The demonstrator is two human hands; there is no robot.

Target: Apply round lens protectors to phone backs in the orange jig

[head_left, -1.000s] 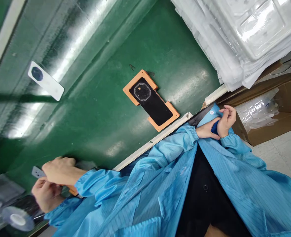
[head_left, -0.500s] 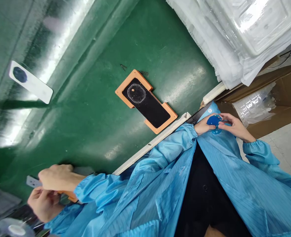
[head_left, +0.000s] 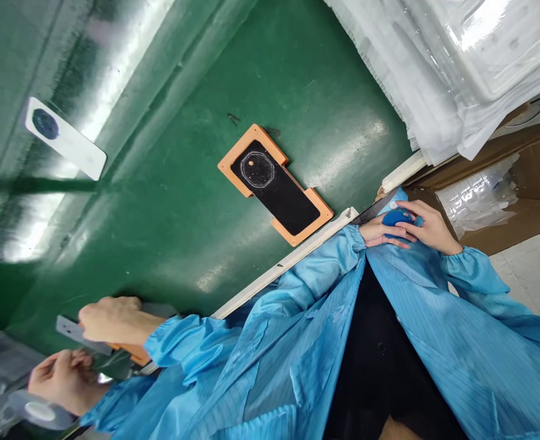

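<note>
At the table's right edge, over my blue sleeve and lap, my left hand (head_left: pixel 382 232) supports a round, thin blue disc (head_left: pixel 397 223), its fingers closed against the disc's underside and edge. From the other side my right hand (head_left: pixel 431 227) pinches the same disc at its rim with thumb and fingers. Parts of the disc are covered by the fingers. On the green tabletop, left of my hands, lies an orange fixture (head_left: pixel 234 160) holding a black phone-shaped plate (head_left: pixel 288 198) with a pale octagonal outline around a small orange spot.
A white phone back cover (head_left: pixel 75 146) with a dark round patch lies at far left. A co-worker's hands (head_left: pixel 114 319) are near a grey plate (head_left: pixel 68 327) and a tape roll (head_left: pixel 41 410). Stacked clear plastic trays (head_left: pixel 471 79) stand upper right, above a cardboard box (head_left: pixel 503 223).
The blue disc has tilted between my hands, and my fingers have shifted over it. One co-worker's hand has moved left, away from the other. The view has shifted slightly.
</note>
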